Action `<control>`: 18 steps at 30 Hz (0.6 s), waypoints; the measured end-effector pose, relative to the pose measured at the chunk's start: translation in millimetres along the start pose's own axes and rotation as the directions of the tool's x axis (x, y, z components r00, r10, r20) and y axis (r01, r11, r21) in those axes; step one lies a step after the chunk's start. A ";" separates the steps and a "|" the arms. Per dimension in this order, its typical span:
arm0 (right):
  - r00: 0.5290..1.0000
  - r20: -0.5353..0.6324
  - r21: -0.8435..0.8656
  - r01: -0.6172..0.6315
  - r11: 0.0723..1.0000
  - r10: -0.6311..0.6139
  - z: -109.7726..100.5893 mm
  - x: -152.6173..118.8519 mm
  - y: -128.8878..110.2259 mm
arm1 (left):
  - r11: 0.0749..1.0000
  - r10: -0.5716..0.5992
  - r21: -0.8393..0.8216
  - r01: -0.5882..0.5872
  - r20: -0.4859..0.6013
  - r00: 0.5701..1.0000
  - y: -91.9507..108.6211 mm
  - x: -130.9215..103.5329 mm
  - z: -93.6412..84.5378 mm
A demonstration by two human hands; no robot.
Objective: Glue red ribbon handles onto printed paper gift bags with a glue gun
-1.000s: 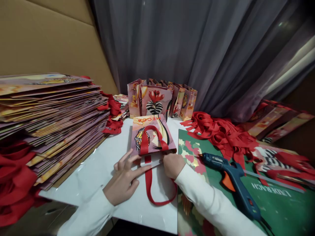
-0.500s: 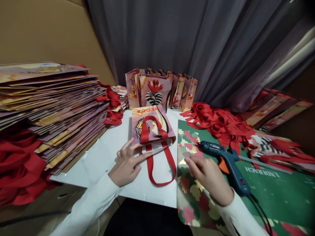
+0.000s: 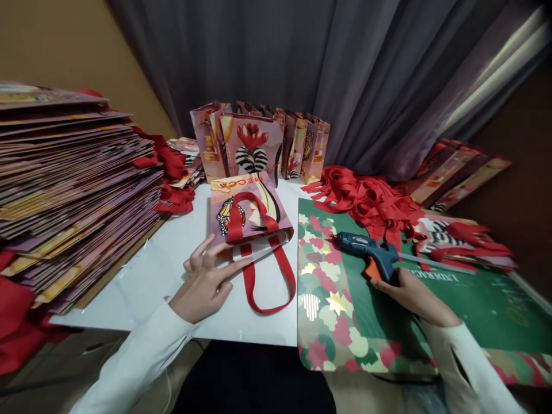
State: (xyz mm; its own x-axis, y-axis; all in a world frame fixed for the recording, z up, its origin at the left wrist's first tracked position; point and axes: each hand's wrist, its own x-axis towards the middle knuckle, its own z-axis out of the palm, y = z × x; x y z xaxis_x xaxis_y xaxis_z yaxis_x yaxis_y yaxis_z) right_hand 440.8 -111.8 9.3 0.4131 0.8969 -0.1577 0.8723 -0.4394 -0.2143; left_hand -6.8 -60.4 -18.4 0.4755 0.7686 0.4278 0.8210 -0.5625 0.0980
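A printed paper bag [image 3: 259, 195] lies flat on the white board [image 3: 142, 276], its open end toward me. One red ribbon handle [image 3: 284, 270] hangs out over the board; another curves across the bag's face. My left hand [image 3: 204, 282] has its fingers spread at the bag's near left edge, fingertips touching it. My right hand [image 3: 409, 293] is wrapped round the handle of a dark blue glue gun [image 3: 366, 250] with an orange trigger. The gun's nozzle points left, over the green patterned board [image 3: 379, 322].
Flat bags [image 3: 77, 190] are stacked high on the left. Several upright bags [image 3: 254, 138] stand at the back. Red ribbons [image 3: 366, 195] are heaped behind the green board. More bags [image 3: 457, 172] stand at the right, near a clear glue stick.
My right hand has moved right and closed round the glue gun's handle. My left hand stays at the bag's edge. The whole view has shifted to the right.
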 end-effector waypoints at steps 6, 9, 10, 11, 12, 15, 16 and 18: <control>0.910 0.400 0.600 -0.350 0.719 0.109 -24.1 -13.9 -12.6 | 1.000 -0.016 0.012 0.016 0.030 0.999 1.9 1.3 -1.6; 0.903 0.428 0.787 -0.392 0.477 0.036 -20.3 -33.0 -22.9 | 1.000 -0.013 0.000 0.013 0.022 1.000 1.8 1.7 -1.5; 0.923 0.386 0.849 -0.351 0.396 -0.009 -18.0 -38.9 -26.6 | 1.000 -0.008 -0.005 0.008 0.015 1.000 1.5 1.8 -1.3; 0.940 0.337 0.896 -0.301 0.327 -0.056 -16.0 -43.7 -30.3 | 1.000 -0.003 -0.009 0.003 0.009 1.000 1.2 1.8 -0.9; 0.952 0.287 0.927 -0.248 0.280 -0.104 -14.6 -47.4 -34.0 | 1.000 -0.001 -0.011 0.001 0.009 1.000 1.0 1.8 -0.5; 0.958 0.179 0.947 -0.107 0.301 -0.223 -14.8 -50.2 -44.8 | 1.000 0.001 -0.019 -0.001 0.012 1.000 0.7 1.5 0.0; 0.953 0.165 0.942 -0.076 0.327 -0.255 -15.7 -48.6 -48.5 | 1.000 0.001 -0.024 0.000 0.015 1.000 0.8 1.3 -0.1; 0.932 0.158 0.934 -0.034 0.355 -0.325 -17.7 -43.0 -57.2 | 1.000 -0.002 -0.031 0.003 0.028 1.000 1.2 1.0 -0.5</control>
State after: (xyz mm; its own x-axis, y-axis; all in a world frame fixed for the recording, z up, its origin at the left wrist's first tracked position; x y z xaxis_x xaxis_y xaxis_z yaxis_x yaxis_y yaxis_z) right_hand 377.8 -124.4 45.4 0.0605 0.9714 -0.2298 0.0516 -0.2330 -0.9711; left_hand -5.6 -60.4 -17.4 0.4822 0.7783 0.4021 0.8125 -0.5690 0.1269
